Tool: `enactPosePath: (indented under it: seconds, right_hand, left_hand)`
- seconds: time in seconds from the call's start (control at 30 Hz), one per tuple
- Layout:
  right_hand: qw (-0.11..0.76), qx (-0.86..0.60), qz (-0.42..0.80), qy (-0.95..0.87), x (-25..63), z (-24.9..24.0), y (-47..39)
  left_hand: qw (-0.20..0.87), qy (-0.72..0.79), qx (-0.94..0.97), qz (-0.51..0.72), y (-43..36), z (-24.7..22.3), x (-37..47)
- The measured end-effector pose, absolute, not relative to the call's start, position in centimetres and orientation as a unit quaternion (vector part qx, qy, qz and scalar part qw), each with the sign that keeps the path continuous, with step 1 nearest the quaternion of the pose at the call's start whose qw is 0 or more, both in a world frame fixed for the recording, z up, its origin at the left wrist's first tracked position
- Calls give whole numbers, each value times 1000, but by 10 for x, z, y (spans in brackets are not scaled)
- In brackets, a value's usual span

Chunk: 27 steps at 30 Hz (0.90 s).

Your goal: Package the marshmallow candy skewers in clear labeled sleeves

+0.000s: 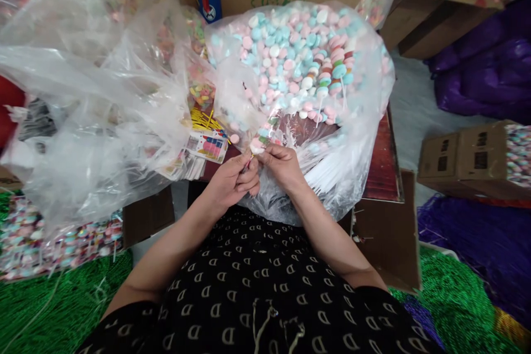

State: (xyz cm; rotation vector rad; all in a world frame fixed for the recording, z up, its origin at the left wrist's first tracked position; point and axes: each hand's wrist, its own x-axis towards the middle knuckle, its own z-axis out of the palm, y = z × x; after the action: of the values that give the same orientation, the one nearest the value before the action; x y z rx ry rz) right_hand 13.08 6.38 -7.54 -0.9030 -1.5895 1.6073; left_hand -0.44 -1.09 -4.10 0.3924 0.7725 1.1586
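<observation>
In front of my body, both hands meet at the near end of a candy skewer (258,146), which seems to be in clear wrapping. My left hand (237,181) is closed around its lower end, and a bit of yellow twist tie shows at the fingertips. Thumb and fingers of my right hand (284,166) pinch at the same spot, just under the white candy; what exactly they grip is partly hidden. Yellow twist ties (205,119) and printed cards (209,145) lie left of the hands.
A big clear bag of pastel candies (286,50) lies ahead, with finished candy skewers (338,61) on top. White sticks (332,168) are at its near right. Crumpled plastic bags (95,83) fill the left. Cardboard boxes (460,160) and green tinsel (456,304) surround the table (384,160).
</observation>
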Motion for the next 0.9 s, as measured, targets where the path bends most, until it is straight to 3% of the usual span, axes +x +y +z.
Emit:
enactPosePath:
  seconds: [0.23,0.7,0.9]
  right_hand:
    - [393,-352,376,-762,132,-73,58]
    - [399,-340,331,-784,126,-74,55]
    - [390,-387,328,-769,127,-67,54]
  left_hand:
    - [626,450,217,599,-1,-58,1]
    - [541,533,297,578,-4,-75,2]
    - [494,571,449,478,-9,-66,-10]
